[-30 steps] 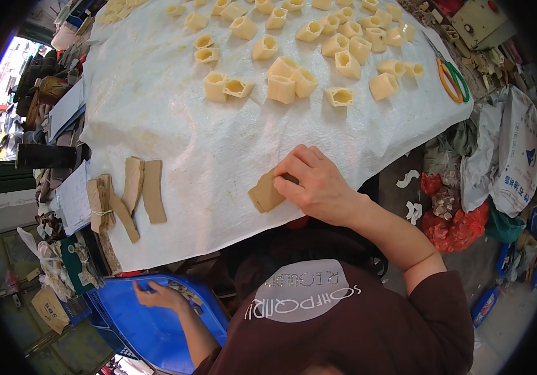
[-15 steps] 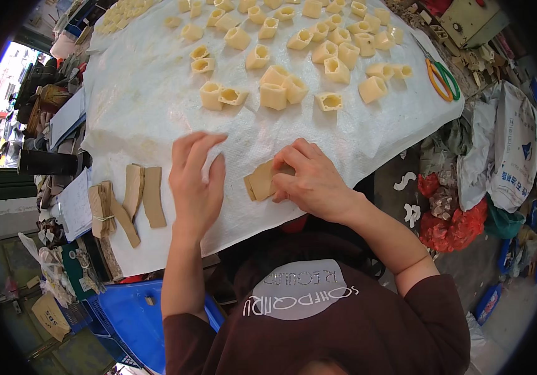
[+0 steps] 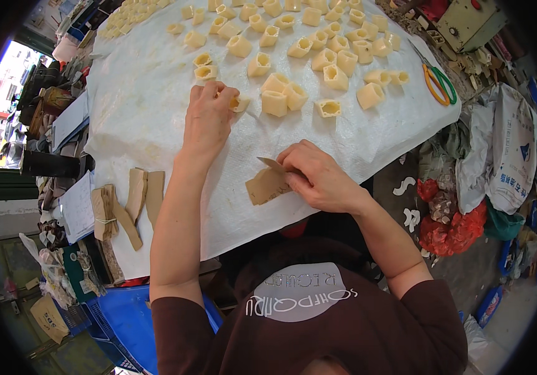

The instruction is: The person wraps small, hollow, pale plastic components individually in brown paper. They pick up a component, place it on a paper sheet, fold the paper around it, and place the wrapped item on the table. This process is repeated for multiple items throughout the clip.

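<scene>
My left hand (image 3: 208, 122) is over the white cloth-like sheet (image 3: 137, 119), its fingers curled down on a short hollow cream-coloured piece, mostly hidden beneath them. Another hollow cream piece (image 3: 240, 104) shows beside its fingertips. Nearer to me, my right hand (image 3: 323, 178) pinches a thin brown strip (image 3: 271, 164), tilted up off the sheet. Under that strip lies a flat brown piece (image 3: 267, 186), perhaps leather or card, with faint dark marks. Several more cream pieces (image 3: 275, 103) are scattered toward the far side.
Left of my left forearm lie loose brown strips (image 3: 136, 192) and a tied bundle of them (image 3: 102, 214). Orange-and-green-handled scissors (image 3: 438, 84) rest at the sheet's right edge. A blue crate (image 3: 128, 319) stands below left; red plastic bags (image 3: 446, 231) lie at right.
My left hand has moved away from me, from above the near sheet to the cream pieces. My right hand has lifted one brown strip off the piece beneath.
</scene>
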Available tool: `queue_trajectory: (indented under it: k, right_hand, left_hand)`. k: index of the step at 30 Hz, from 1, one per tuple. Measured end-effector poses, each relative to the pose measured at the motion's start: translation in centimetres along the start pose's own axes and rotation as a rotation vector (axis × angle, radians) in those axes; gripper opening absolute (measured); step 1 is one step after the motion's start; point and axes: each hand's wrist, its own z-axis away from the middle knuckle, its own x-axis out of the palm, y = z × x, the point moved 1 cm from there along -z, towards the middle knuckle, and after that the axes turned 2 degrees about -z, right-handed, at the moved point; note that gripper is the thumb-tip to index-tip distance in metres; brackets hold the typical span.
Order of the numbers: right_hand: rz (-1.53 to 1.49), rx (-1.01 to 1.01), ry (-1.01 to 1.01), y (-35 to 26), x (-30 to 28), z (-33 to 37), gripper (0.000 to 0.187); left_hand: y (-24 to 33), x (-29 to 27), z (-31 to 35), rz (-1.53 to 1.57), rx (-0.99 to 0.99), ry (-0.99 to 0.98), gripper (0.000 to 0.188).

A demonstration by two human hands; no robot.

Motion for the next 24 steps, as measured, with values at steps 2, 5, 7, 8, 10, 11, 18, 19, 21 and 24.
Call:
queue_trajectory:
  k: [2, 5, 7, 8, 10, 11, 18, 19, 21, 24]
  right_hand:
    - [-0.1, 0.064, 0.072, -0.1, 0.1, 0.5, 0.014]
    - [-0.172, 0.166, 0.112, -0.3, -0.1, 0.8, 0.014]
    - [-0.189, 0.204, 0.122, -0.3, -0.2, 0.9, 0.014]
    - [-0.193, 0.207, 0.131, -0.2, -0.2, 0.9, 0.014]
    - [-0.203, 0.217, 0.137, -0.1, -0.3, 0.9, 0.014]
    - [-0.208, 0.224, 0.135, -0.1, -0.3, 1.0, 0.014]
    - [-0.169, 0.119, 0.175, 0.4, 0.0, 1.1, 0.013]
    - [-0.172, 0.102, 0.184, 0.5, 0.1, 1.1, 0.012]
    - [-0.178, 0.066, 0.198, 0.8, 0.3, 1.2, 0.011]
    - [-0.143, 0.004, 0.203, 1.1, 0.3, 1.2, 0.013]
  left_hand:
    - [0.0, -0.2, -0.1, -0.026, 0.011, -0.009, 0.034]
    - [-0.2, -0.7, -0.1, -0.054, 0.01, -0.03, 0.035]
    - [-0.2, -0.6, 0.0, -0.06, 0.013, -0.042, 0.036]
    - [-0.2, -0.6, 0.1, -0.07, 0.023, -0.046, 0.035]
    - [-0.1, -0.6, 0.1, -0.088, 0.042, -0.054, 0.033]
    - [0.1, -0.7, 0.2, -0.036, -0.012, -0.037, 0.031]
    - [0.0, 0.1, 0.9, 0.128, -0.135, 0.023, 0.028]
    - [-0.3, 0.1, 0.8, 0.23, -0.164, 0.054, 0.028]
    - [-0.5, -0.6, 0.9, 0.635, -0.26, 0.095, 0.026]
    - [-0.9, -1.6, 1.0, 0.98, -0.331, 0.157, 0.032]
